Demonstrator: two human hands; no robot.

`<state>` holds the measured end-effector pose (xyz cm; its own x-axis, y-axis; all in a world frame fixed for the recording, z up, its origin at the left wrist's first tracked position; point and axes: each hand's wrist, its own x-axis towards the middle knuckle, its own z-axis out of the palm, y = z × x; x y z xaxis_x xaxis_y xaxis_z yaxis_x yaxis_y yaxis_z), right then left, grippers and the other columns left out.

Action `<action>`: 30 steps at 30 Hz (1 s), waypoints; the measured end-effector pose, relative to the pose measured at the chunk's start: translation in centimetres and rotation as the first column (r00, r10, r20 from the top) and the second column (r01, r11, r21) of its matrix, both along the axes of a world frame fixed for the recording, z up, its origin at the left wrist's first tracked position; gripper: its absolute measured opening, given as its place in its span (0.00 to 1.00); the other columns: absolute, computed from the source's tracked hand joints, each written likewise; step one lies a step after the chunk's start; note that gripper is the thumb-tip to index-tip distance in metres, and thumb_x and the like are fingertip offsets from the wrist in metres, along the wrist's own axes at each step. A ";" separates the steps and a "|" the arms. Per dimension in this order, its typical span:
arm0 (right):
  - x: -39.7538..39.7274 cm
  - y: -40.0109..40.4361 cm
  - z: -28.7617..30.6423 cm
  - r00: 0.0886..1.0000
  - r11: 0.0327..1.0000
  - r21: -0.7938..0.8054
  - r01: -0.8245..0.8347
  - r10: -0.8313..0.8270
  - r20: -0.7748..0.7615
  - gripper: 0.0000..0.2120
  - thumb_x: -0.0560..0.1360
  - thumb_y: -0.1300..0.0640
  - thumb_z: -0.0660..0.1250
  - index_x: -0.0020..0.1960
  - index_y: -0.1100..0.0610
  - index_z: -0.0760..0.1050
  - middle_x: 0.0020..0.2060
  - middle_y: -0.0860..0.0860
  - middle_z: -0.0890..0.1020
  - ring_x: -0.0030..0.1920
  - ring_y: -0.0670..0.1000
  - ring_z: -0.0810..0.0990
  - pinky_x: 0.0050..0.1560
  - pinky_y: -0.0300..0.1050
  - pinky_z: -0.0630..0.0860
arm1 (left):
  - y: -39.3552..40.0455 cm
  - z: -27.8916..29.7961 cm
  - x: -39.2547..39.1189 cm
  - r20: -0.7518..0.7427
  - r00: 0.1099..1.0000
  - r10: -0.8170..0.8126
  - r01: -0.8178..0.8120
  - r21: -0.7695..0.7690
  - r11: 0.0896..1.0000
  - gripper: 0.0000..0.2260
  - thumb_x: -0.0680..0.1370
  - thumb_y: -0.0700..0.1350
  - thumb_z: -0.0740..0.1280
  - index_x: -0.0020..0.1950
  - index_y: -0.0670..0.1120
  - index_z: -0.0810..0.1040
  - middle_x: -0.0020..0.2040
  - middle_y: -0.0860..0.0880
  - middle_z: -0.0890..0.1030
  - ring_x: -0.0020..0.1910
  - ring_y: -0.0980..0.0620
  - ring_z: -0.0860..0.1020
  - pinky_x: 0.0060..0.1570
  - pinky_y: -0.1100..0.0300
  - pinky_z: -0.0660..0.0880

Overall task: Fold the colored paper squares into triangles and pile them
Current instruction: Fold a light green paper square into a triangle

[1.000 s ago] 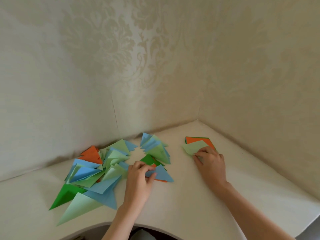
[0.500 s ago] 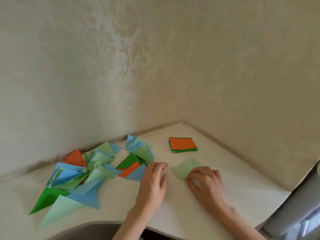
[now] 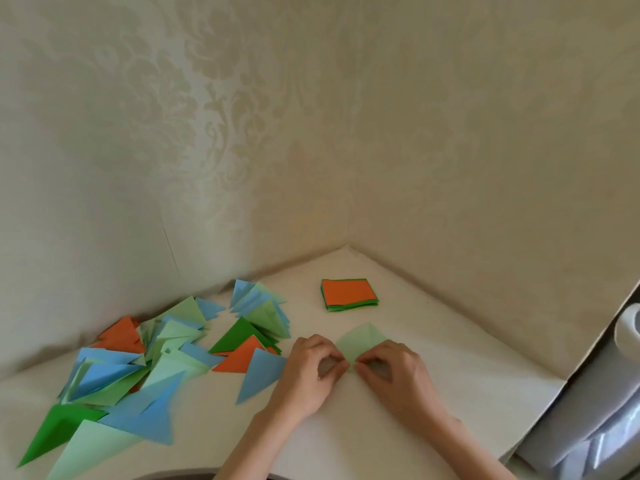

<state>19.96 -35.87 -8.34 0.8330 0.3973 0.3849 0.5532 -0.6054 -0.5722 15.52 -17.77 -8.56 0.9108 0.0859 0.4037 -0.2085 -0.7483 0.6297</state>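
Note:
A light green paper square (image 3: 360,342) lies on the white table (image 3: 433,341) in front of me, one corner pointing at me. My left hand (image 3: 308,375) and my right hand (image 3: 394,375) both pinch that near corner, fingertips almost meeting. Behind the square sits a small stack of unfolded squares (image 3: 348,294), orange on top, green below. To the left spreads a loose pile of folded triangles (image 3: 156,358) in blue, light green, dark green and orange.
Two wallpapered walls meet in a corner right behind the table. The table's right edge drops off beside a grey object (image 3: 595,427). A blue triangle (image 3: 258,377) lies just left of my left hand.
My right hand slid the light green square off the stack toward me. My left hand left the triangle pile and joined it at the square's near corner.

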 end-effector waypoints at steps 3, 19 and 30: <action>0.1 0.2 0.1 1.000 1.000 0.009 0.016 -0.016 -0.015 0.09 0.69 0.43 0.68 0.45 0.45 0.81 0.39 0.36 0.79 0.43 0.42 0.78 0.48 0.45 0.76 | -0.2 0.0 0.3 -0.017 1.000 0.015 -0.015 0.004 1.000 0.06 0.72 0.53 0.73 0.42 0.52 0.81 0.44 0.58 0.77 0.48 0.59 0.72 0.48 0.72 0.65; 0.6 0.1 0.5 0.980 1.000 -0.020 0.019 -0.023 -0.198 0.16 0.69 0.54 0.73 0.45 0.34 0.73 0.39 0.35 0.78 0.46 0.38 0.76 0.54 0.41 0.72 | 0.0 -0.1 0.4 -0.083 0.996 0.032 -0.035 -0.032 0.999 0.02 0.72 0.50 0.72 0.42 0.57 0.80 0.44 0.61 0.77 0.48 0.63 0.71 0.46 0.73 0.65; -0.5 0.1 0.6 0.997 0.993 -0.117 0.014 -0.023 -0.079 0.13 0.71 0.38 0.61 0.46 0.45 0.78 0.43 0.38 0.77 0.48 0.45 0.75 0.51 0.46 0.71 | 0.5 0.1 -0.6 -0.077 0.996 -0.042 0.031 -0.131 0.991 0.18 0.71 0.33 0.64 0.48 0.56 0.79 0.48 0.59 0.76 0.50 0.60 0.73 0.47 0.71 0.68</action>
